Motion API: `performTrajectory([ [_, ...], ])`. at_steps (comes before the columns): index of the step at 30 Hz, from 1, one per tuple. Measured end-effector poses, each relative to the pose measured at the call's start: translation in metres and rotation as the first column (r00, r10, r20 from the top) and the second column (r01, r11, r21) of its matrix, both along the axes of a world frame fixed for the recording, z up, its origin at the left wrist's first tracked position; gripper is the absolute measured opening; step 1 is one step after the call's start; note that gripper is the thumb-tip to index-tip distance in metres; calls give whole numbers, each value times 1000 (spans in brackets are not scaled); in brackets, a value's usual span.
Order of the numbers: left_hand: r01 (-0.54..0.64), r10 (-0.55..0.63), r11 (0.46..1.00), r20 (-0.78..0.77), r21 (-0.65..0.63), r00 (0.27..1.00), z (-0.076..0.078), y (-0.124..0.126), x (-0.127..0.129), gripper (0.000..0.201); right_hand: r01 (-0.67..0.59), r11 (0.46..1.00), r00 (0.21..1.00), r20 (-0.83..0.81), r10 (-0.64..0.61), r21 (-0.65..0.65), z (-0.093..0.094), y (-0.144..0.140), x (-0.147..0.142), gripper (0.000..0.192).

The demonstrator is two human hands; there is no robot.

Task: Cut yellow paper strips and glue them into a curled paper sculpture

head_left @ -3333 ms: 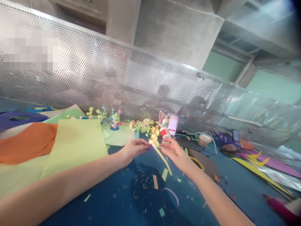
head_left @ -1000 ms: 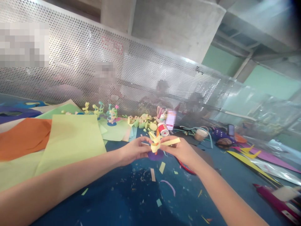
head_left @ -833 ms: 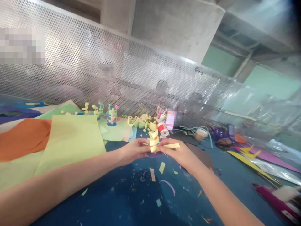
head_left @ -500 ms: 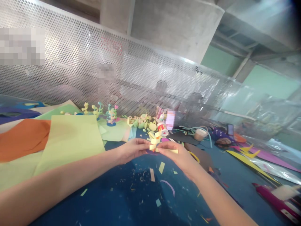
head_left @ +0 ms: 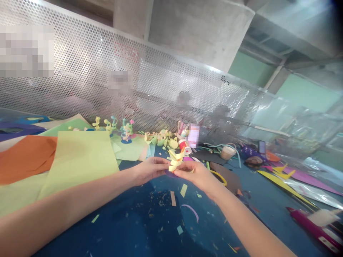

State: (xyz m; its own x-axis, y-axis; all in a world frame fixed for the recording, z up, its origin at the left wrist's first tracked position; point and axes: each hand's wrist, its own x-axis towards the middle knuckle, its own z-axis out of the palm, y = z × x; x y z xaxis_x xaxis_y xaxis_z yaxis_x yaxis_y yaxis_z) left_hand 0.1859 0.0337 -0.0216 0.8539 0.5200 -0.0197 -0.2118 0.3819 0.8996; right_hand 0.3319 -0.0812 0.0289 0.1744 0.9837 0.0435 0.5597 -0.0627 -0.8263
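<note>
In the middle of the head view, my left hand (head_left: 152, 170) pinches the left side of a small paper figure. Its pale yellow paper strip (head_left: 175, 161) winds around an orange stem, above a round purple base (head_left: 170, 174). My right hand (head_left: 197, 174) has thumb and forefinger closed on the strip from the right, low on the figure. A little of the strip shows past the right fingers. The fingertips partly cover the base and the bottom of the stem.
Paper scraps (head_left: 183, 190) litter the blue table (head_left: 128, 221). Yellow-green sheets (head_left: 83, 160) and orange paper (head_left: 29, 159) lie left. Finished curly figures (head_left: 127, 132) stand behind, beside a pile of yellow pieces (head_left: 163, 138). A purple glue gun (head_left: 313, 228) lies right; a perforated screen (head_left: 160, 85) rises beyond.
My right fingers have shifted slightly left and down against the figure. The strip's loose end, which stuck out to the right, is now mostly hidden by the fingers. My left hand stays nearly still.
</note>
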Motion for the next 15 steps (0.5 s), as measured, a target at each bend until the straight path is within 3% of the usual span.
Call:
performTrajectory([
  [8, -47, 47, 996, -6, -76, 999, 7, -1, -1, 7, 59, 998, 997, 39, -60, 27, 2, 10, -3, 24],
  [11, 11, -7, 993, 29, -115, 1000, 11, -3, -3, 16, 84, 994, 995, 45, -87, 63, 3, 15, -3, 22],
  [15, 43, -39, 996, 56, -74, 998, 10, -6, -4, 24, 110, 990, 993, 33, -113, 92, -1, 22, 0, 22],
])
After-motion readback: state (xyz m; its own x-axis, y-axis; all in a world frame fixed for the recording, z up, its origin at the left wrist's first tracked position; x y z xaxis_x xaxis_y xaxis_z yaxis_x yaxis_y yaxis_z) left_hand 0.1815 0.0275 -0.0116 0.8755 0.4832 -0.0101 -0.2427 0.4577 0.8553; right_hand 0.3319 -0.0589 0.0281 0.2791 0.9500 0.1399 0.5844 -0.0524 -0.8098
